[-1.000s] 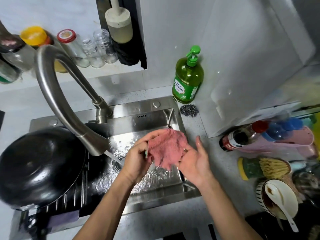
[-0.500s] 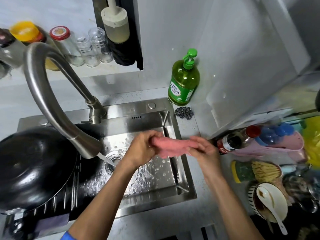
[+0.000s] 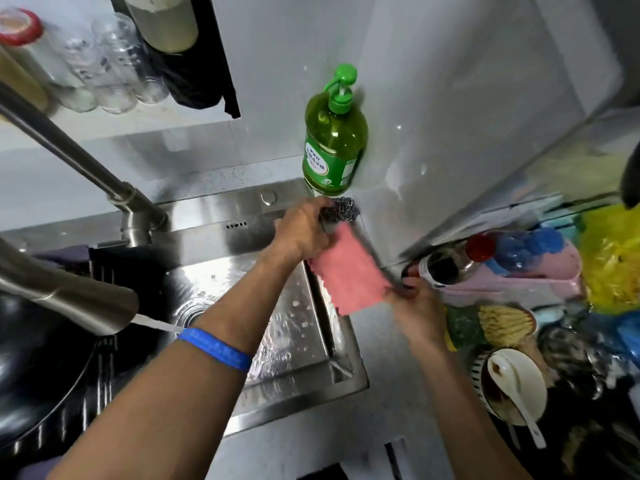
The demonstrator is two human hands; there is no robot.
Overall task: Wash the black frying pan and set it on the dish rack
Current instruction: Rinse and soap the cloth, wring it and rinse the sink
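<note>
The black frying pan (image 3: 31, 368) lies on the dark dish rack (image 3: 104, 379) at the left side of the steel sink (image 3: 294, 348); only part of it shows. A pink cloth (image 3: 346, 271) is stretched flat over the sink's right rim. My left hand (image 3: 303, 228) grips its far end, close to the steel wool scrubber (image 3: 341, 211). My right hand (image 3: 414, 306) pinches the near end. Both hands are well to the right of the pan.
The curved faucet (image 3: 69, 296) runs a thin stream into the sink. A green soap bottle (image 3: 334, 140) stands at the back. To the right lie a dark sauce bottle (image 3: 450, 261), a pink tray (image 3: 540, 275), a brush (image 3: 502, 320) and a bowl with a spoon (image 3: 512, 382).
Both hands carried the pink cloth from above the basin to the right rim and spread it out flat. The view shifted closer and to the right.
</note>
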